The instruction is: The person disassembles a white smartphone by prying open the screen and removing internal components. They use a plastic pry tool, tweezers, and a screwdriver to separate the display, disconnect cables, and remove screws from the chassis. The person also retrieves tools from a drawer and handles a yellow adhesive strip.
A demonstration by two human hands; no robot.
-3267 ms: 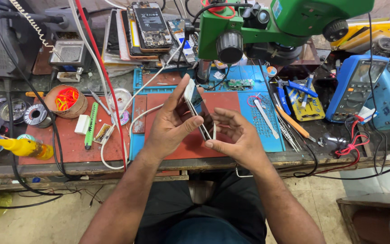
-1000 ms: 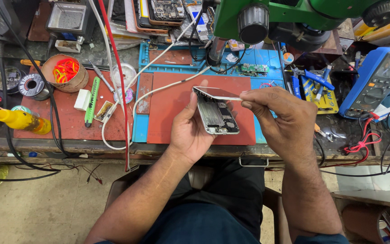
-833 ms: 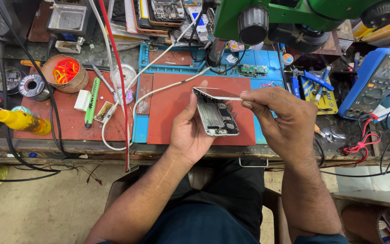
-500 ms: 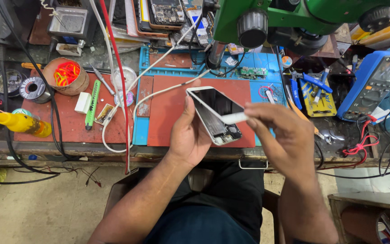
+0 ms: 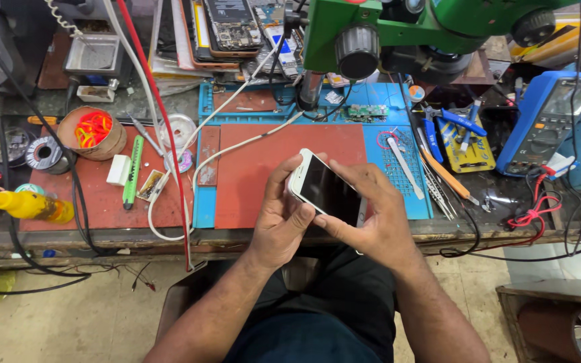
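Observation:
A white smartphone (image 5: 325,190) with a dark screen faces up, held over the near edge of the red work mat (image 5: 263,158). My left hand (image 5: 281,218) grips its left side, fingers curled over the top corner and thumb on the lower screen. My right hand (image 5: 372,218) cups the right side, thumb pressing on the lower edge of the screen. Both hands are closed on the phone.
A green microscope (image 5: 398,30) hangs over the blue mat (image 5: 384,111). Tweezers and tools (image 5: 432,171) lie at the right, a blue multimeter (image 5: 549,121) further right. White and red cables (image 5: 169,134), a yellow bottle (image 5: 25,205), solder spools (image 5: 42,153) and stacked phones (image 5: 226,27) are left and back.
Earlier the phone lay open with its insides showing and my right hand lifted the screen panel. The screen has been folded down onto the body and both hands press it shut.

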